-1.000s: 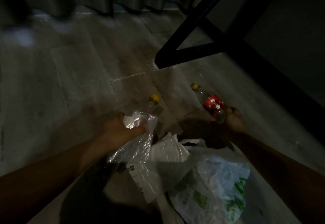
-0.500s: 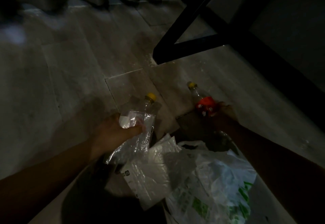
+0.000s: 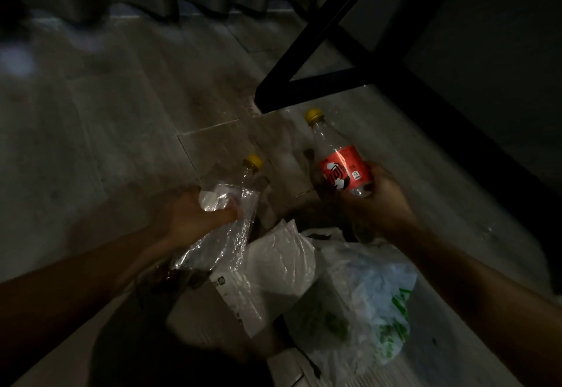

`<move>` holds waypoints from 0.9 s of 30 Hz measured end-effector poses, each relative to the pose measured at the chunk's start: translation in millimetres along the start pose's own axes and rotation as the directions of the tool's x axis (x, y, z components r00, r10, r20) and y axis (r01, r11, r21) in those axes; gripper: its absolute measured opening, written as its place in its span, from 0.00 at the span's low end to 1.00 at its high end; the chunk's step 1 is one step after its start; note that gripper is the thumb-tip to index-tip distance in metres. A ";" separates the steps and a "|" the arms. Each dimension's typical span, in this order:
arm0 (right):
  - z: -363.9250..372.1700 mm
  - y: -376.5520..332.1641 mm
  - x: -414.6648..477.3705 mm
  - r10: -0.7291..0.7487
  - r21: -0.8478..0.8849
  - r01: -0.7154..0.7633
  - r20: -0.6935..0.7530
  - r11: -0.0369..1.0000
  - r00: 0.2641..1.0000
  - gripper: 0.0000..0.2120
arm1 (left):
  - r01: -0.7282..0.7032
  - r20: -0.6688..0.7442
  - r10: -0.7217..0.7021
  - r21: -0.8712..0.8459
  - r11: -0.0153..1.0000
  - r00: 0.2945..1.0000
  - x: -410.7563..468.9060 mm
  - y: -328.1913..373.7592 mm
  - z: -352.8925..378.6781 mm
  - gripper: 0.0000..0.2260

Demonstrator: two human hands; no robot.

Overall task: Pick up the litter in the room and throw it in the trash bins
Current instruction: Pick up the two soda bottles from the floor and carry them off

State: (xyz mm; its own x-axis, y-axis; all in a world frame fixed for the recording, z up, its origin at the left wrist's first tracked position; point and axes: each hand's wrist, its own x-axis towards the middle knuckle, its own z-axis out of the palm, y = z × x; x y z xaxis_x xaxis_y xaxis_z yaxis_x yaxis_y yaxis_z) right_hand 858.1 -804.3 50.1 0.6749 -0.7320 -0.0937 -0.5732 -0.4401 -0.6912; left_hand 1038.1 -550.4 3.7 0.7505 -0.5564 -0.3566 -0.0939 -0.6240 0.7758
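Head cam: left hand (image 3: 194,216) grips clear yellow-capped bottle (image 3: 248,180) plus crumpled film, near-left of black table frame (image 3: 304,88). Right hand (image 3: 380,201) wraps red-label bottle (image 3: 340,164), just this side of the frame. White bags (image 3: 365,289) lie nearer still.

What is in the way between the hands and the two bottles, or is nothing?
Nothing is. The right hand grips the red-label bottle, and the left hand grips the clear bottle with crinkly clear plastic. No trash bin is in view, so the way there cannot be judged.
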 end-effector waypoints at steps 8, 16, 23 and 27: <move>10.4 -10.2 -15.3 0.090 -0.044 -0.088 0.045 0.995 0.995 0.28 | 0.004 -0.068 0.001 0.074 0.997 0.998 -7.3 -14.8 -11.7 0.15; 31.9 -27.9 -17.5 0.057 0.019 -0.061 0.182 0.998 0.982 0.22 | 0.089 -0.182 -0.054 0.191 0.978 0.982 -0.3 -60.4 -20.9 0.30; 41.1 -26.4 -13.9 0.041 0.060 -0.056 0.222 0.997 0.974 0.20 | 0.126 -0.154 -0.090 0.238 0.963 0.984 0.2 -70.6 -10.8 0.47; 41.2 -26.4 -11.8 0.034 0.067 -0.050 0.216 0.997 0.976 0.18 | 0.099 -0.101 -0.078 0.218 0.971 0.992 0.8 -66.0 -2.5 0.53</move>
State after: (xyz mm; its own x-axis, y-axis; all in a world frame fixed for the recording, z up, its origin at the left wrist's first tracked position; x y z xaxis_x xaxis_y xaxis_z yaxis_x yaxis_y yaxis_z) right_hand 884.4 -762.6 40.0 0.7391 -0.6171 -0.2700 -0.5739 -0.3671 -0.7320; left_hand 1046.5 -508.3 -46.5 0.8177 -0.4478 -0.3617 -0.1599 -0.7803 0.6046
